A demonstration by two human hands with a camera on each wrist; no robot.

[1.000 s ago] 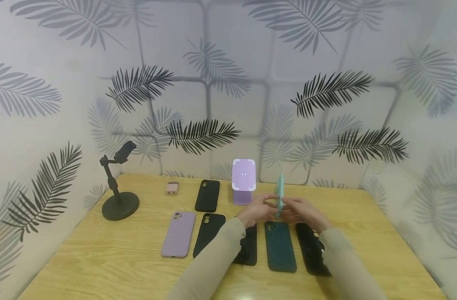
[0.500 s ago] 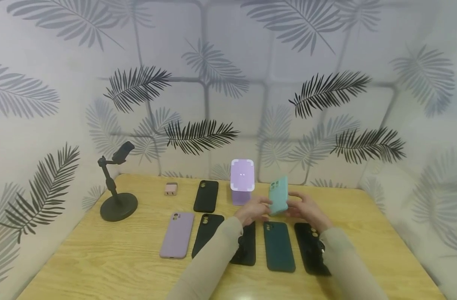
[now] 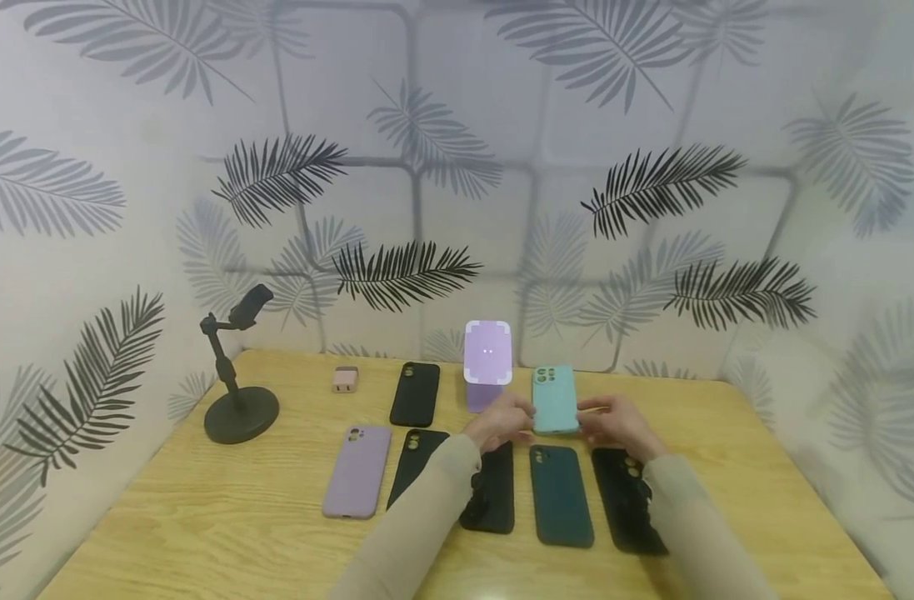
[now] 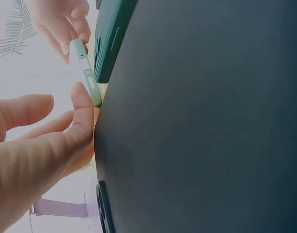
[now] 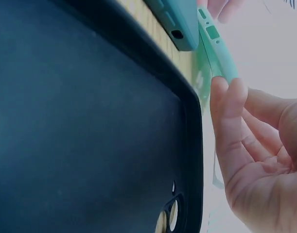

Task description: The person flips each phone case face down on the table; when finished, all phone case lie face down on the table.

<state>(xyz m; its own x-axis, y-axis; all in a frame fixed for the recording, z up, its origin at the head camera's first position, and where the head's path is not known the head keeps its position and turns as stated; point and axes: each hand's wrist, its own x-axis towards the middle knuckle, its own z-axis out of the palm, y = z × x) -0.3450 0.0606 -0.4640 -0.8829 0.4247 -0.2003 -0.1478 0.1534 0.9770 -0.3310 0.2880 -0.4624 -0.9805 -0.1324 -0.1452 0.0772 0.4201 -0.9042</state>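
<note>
A mint-green phone case [image 3: 555,402] lies low over the back of the table, its back and camera holes facing up. My left hand [image 3: 501,419] is at its left side; in the left wrist view a fingertip [image 4: 81,97] touches the case edge and the thumb stands apart. My right hand [image 3: 614,425] pinches the case's near right corner between fingertips [image 5: 237,90]. Whether the case lies fully flat on the wood is hard to tell. Directly in front of it lies a dark teal phone case [image 3: 561,496].
Black cases [image 3: 625,500], [image 3: 494,492], [image 3: 415,393] and a lilac case [image 3: 357,472] lie around on the wooden table [image 3: 202,517]. A purple stand [image 3: 488,354] rises just left of the mint case. A pink charger [image 3: 345,379] and black phone holder [image 3: 239,412] stand at left.
The mint case has gone from upright, edge-on between both hands, to back-up and low on the table. Both hands have spread to its two sides.
</note>
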